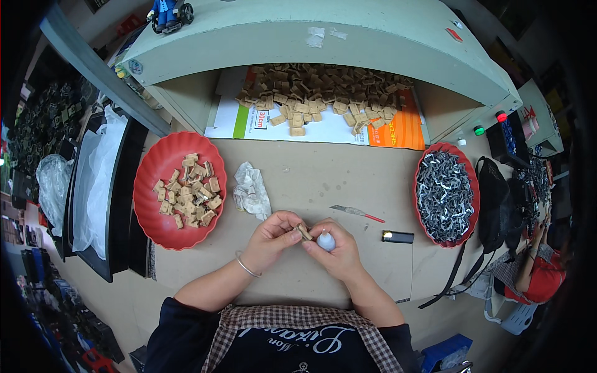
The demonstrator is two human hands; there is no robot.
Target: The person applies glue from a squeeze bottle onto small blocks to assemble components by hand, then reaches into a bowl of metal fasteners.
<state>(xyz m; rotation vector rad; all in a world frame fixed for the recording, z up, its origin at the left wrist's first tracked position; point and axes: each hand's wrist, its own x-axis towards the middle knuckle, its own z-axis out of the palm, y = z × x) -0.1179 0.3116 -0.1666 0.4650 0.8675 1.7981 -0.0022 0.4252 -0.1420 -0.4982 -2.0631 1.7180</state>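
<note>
Here the brown work table (298, 168) spreads widest, with a pale green shelf (323, 37) arching over its far side and a heap of tan wooden blocks (323, 96) lying on printed sheets beneath it. On the left sits a red bowl (155, 224) partly filled with more of the tan pieces; on the right a second red bowl (429, 233) holds dark metal clips. Between them lie a crumpled rag (250, 191), a thin craft knife (356, 212) with a red end, and a small black lighter-like bar (398, 237).

At the near middle of the table the two hands meet. The left hand (268, 239), a bangle on its wrist, pinches a small wooden block (304, 232) between thumb and fingertips. The right hand (336, 248) is closed around a small white bottle (326, 240), and its fingertips also touch the block. The block lies between the hands, directly right of the left thumb and just above the bottle, its long axis running diagonally from upper left to lower right. Both hands are equally close to it.
</note>
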